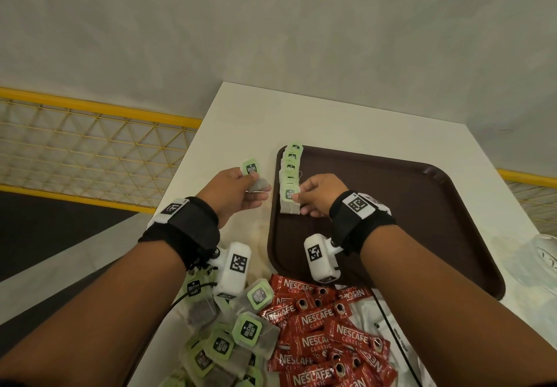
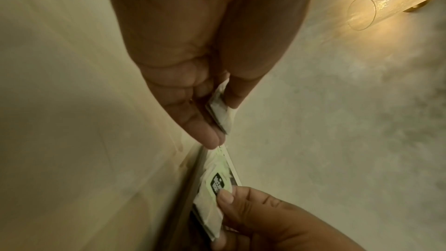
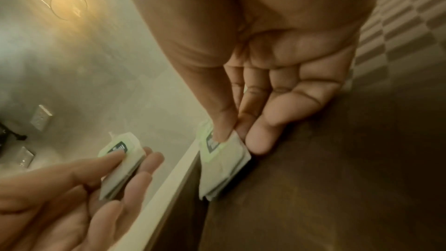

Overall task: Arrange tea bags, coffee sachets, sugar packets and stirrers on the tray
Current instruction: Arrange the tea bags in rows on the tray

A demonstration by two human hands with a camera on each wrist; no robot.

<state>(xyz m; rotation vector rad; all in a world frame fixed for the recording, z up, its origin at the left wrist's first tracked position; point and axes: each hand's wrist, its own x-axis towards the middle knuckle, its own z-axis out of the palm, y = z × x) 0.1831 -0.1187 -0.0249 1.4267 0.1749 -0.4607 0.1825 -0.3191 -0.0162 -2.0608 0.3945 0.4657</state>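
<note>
A brown tray (image 1: 391,205) lies on the white table, with a row of green-tagged tea bags (image 1: 291,165) overlapping along its left edge. My right hand (image 1: 297,198) pinches the nearest tea bag (image 3: 224,156) of that row between thumb and fingers, low on the tray (image 3: 313,178). My left hand (image 1: 256,186) hovers just left of the tray and holds a small stack of tea bags (image 1: 254,180) (image 3: 120,161) between thumb and fingers. The left wrist view shows that stack (image 2: 218,114) edge-on, with my right hand's tea bag (image 2: 214,190) below it.
Close to me lie a heap of loose tea bags (image 1: 235,335) and a heap of red Nescafe sachets (image 1: 325,335), with white packets (image 1: 370,311) beside them. A clear glass (image 1: 545,254) stands at the right edge. A yellow railing (image 1: 90,109) runs left of the table.
</note>
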